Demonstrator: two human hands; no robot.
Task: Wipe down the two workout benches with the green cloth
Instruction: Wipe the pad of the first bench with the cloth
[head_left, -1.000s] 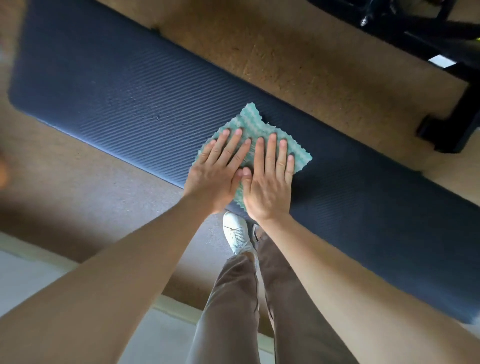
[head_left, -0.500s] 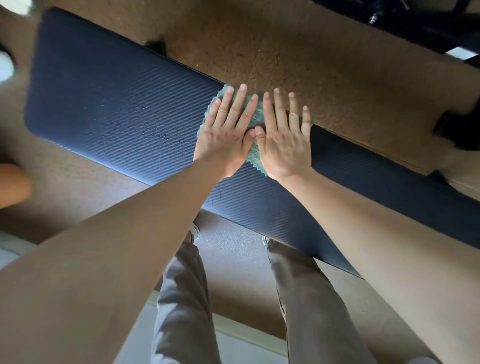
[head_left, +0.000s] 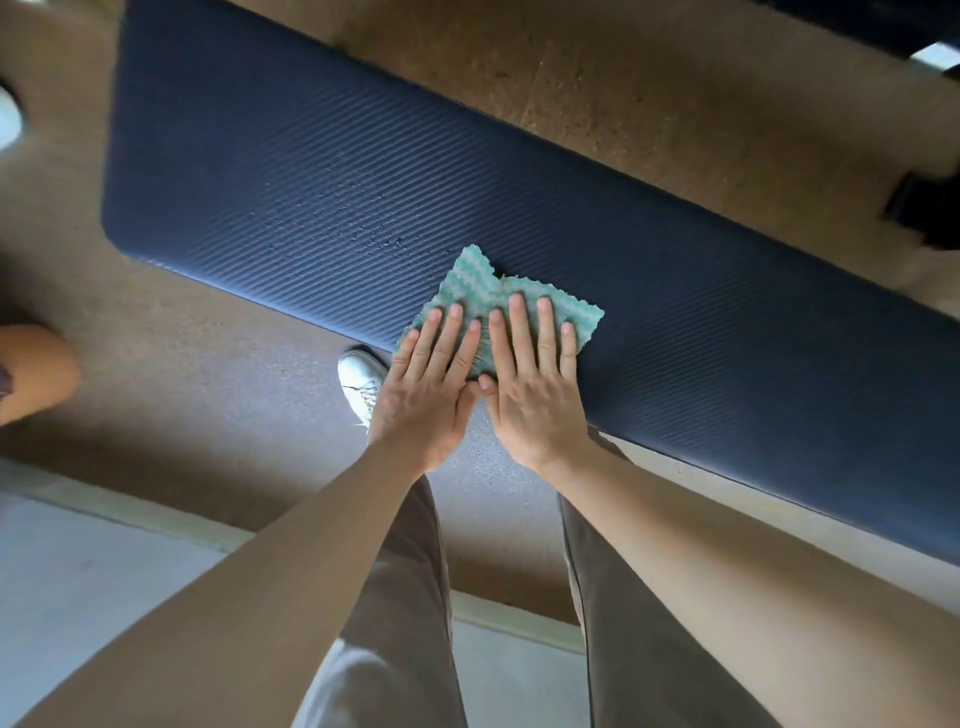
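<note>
A long dark blue ribbed bench pad (head_left: 270, 171) runs diagonally from upper left to lower right. The green cloth (head_left: 480, 283) lies flat on it near the pad's near edge, about mid-length. My left hand (head_left: 431, 384) and my right hand (head_left: 535, 384) lie side by side on the cloth, fingers straight and pressing down, thumbs touching. The hands cover the cloth's near half. Small wet specks show on the pad just left of the cloth. Only one bench is in view.
Brown speckled floor (head_left: 649, 119) surrounds the bench. My white shoe (head_left: 361, 382) stands under the pad's near edge. Dark equipment parts (head_left: 924, 208) sit at the right edge. Another person's limb (head_left: 36, 369) shows at far left. A pale floor strip (head_left: 78, 571) lies at lower left.
Both hands slid the cloth from the pad's far edge back to its near edge. My view shifted, so the bench sits differently in frame.
</note>
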